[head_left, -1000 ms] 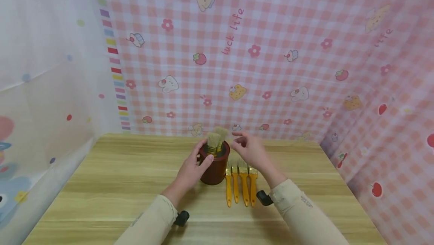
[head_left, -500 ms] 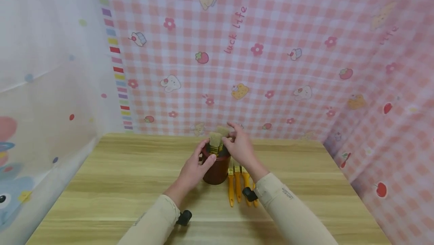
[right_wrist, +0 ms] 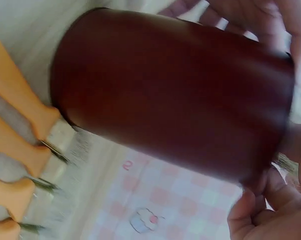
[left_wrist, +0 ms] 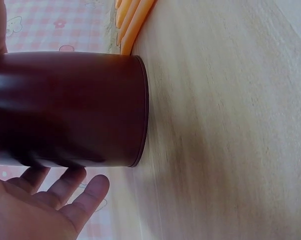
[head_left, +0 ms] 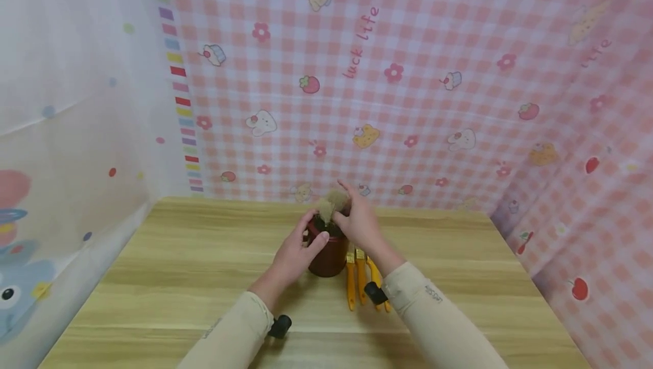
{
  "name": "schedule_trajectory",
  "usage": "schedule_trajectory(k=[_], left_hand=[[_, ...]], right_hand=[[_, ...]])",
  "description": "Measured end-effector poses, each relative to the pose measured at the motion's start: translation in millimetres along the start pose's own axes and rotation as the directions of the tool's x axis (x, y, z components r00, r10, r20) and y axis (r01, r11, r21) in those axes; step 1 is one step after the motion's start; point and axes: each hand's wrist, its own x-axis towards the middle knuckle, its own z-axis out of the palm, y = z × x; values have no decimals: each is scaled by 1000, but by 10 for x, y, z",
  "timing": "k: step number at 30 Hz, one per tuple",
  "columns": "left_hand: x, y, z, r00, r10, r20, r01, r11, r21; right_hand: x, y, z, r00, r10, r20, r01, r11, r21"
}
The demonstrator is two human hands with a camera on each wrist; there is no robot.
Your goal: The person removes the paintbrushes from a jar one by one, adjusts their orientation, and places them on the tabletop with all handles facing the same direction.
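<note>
A dark red-brown cylindrical cup (head_left: pixel 328 260) stands upright on the table, with paintbrushes (head_left: pixel 325 208) in it, bristles up. My left hand (head_left: pixel 295 254) holds the cup near its rim, thumb on the near side and fingers around the left; in the left wrist view several fingers (left_wrist: pixel 70 190) lie along its wall. At the right of the rim, my right hand (head_left: pixel 360 226) pinches a paintbrush (head_left: pixel 338 199) near its bristles, index finger raised. In the right wrist view its curled fingers (right_wrist: pixel 268 200) are close at the rim. The brush handles are hidden inside the cup.
Several yellow-handled paintbrushes (head_left: pixel 351 285) lie side by side on the wooden table (head_left: pixel 204 278), right of the cup and partly under my right forearm. A pink checked cloth (head_left: pixel 326 102) hangs behind the table, with a white patterned cloth (head_left: pixel 76 131) at the left.
My right hand has moved left from beside the cup to the brushes in it. The front brush's bristles have turned. My left hand stays on the cup.
</note>
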Motion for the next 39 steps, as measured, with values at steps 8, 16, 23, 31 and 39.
schedule_trajectory(k=[8,16,23,31,39], left_hand=[[-2,7,14,1000,9,-12,-9,1000,11],[2,14,18,1000,13,-5,-13,1000,12],[0,1,11,1000,19,1,-19,1000,11],[2,4,14,1000,26,-4,-26,1000,16],[2,2,21,1000,29,-6,-29,999,19]], right_hand=[[42,-80,-526,996,29,-88,-14,986,163],[-8,107,-1237,970,113,-217,-53,962,267],[-207,680,-1630,976,192,-103,-171,968,186],[-399,1350,-1667,921,333,203,-361,926,116],[-504,1699,-1388,840,349,415,-435,891,131]])
